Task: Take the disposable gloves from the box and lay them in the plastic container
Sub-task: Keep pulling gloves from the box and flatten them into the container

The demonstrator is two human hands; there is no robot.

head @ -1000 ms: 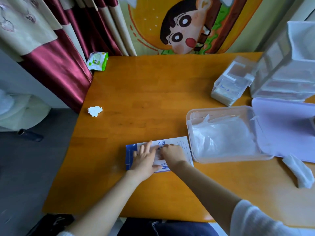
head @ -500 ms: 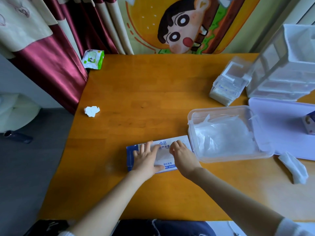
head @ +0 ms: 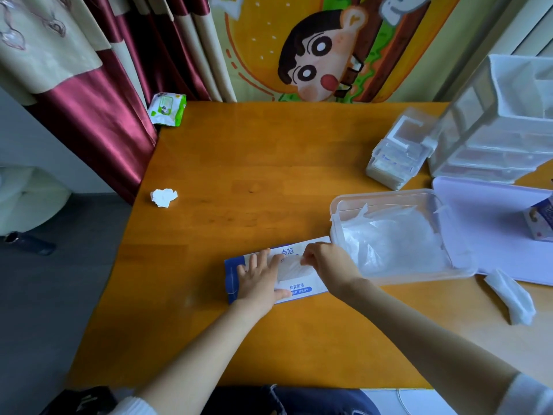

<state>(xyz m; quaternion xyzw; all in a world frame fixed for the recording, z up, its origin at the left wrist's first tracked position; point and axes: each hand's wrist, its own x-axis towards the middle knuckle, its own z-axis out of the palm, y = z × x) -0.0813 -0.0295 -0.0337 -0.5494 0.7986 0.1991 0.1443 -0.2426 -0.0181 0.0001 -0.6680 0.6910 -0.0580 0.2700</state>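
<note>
A flat blue and white glove box lies on the wooden table near its front edge. My left hand presses flat on the box's left half, fingers spread. My right hand pinches a thin clear glove that rises out of the box's opening. Just right of the box stands the clear plastic container, open, with several clear gloves lying in it.
The container's pale purple lid lies right of it, a small carton on top. A white wad sits front right. Clear boxes and a drawer unit stand back right. A crumpled paper and wipes pack lie left.
My right hand has lifted from the box's opening and drawn a glove up a little toward the container. My left hand stays pressed on the box.
</note>
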